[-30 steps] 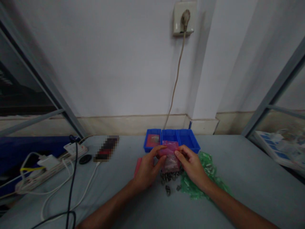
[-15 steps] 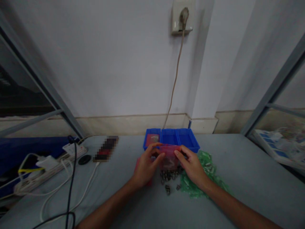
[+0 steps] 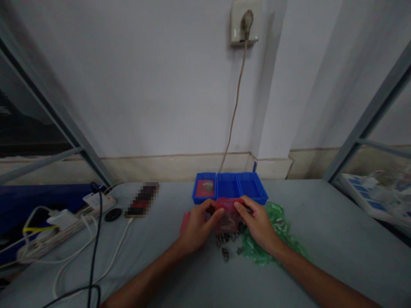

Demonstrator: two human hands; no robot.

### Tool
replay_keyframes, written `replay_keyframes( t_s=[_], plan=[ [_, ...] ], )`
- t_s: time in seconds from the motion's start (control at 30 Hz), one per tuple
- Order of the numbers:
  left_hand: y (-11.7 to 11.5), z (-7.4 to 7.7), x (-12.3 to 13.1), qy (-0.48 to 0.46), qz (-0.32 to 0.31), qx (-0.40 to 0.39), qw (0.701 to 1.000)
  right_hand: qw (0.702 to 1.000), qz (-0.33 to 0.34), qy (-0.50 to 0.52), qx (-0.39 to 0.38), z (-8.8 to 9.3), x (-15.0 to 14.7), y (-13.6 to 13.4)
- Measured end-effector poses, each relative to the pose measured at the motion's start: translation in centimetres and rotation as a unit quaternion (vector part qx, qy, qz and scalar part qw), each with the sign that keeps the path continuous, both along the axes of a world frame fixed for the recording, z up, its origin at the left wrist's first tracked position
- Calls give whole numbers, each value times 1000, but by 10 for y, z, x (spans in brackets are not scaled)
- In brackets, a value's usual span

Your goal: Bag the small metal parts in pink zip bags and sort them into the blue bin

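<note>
Between my hands is a small pink see-through plastic bag, with something indistinct inside. My left hand pinches its upper left side between thumb and fingers. At the upper right corner, my right hand grips the bag the same way. Small metal parts lie on the table just below the bag, partly hidden by it. More pink plastic shows from behind my left hand. Beside my right hand lie green see-through plastic bags with small pieces in them.
Behind my hands stands a blue tray in three sections; a pink bag lies in its left one. Farther left are a blurred-out phone on a white cable, a black disc and a power strip. Metal frame posts flank the table.
The bag's top edge has folded down a little toward me. My left fingers have lowered and closed in on it; my right hand keeps its grip.
</note>
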State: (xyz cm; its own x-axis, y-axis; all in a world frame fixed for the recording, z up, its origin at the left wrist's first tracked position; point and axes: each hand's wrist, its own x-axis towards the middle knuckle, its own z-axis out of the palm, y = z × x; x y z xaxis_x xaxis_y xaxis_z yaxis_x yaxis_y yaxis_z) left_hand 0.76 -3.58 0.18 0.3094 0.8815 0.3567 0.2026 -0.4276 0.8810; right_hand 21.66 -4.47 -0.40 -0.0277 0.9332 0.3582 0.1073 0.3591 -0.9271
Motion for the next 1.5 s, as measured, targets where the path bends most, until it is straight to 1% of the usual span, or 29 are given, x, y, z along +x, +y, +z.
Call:
replay_keyframes(
  t_s=[0.1,0.27,0.43,0.57,0.7,0.87,1.03,1.23,1.3,1.37,1.5],
  plan=[
    [0,-1,0,7,-18,0,1000,1000,1,-5,-3,0,-1,-1],
    [3,-6,1,-3,4,-13,1000,1000,-1,-1,-1,0,-1,-1],
    [4,-9,1,-13,9,-22,1000,1000,-15,2,13,2,0,-1],
    [4,-10,0,-15,3,-24,1000,1000,2,5,3,0,1,-1],
    [2,-8,1,-15,-1,-31,999,1000,11,1,7,-3,1,0],
    [1,-3,2,3,-25,-45,999,1000,4,9,15,-2,0,-1],
    [3,-5,3,-42,-29,-73,996,1000,5,19,9,0,0,-1],
    [5,-9,3,-39,-88,-117,989,999,-23,29,10,1,1,0],
    [6,-10,4,-46,-85,-121,988,999,-10,45,-5,0,0,0],
    [6,-9,4,-61,-69,-122,988,998,12,54,-25,-2,-1,1],
    [6,-7,4,-88,-26,-121,988,999,24,23,-28,-7,-1,2]
  ],
)
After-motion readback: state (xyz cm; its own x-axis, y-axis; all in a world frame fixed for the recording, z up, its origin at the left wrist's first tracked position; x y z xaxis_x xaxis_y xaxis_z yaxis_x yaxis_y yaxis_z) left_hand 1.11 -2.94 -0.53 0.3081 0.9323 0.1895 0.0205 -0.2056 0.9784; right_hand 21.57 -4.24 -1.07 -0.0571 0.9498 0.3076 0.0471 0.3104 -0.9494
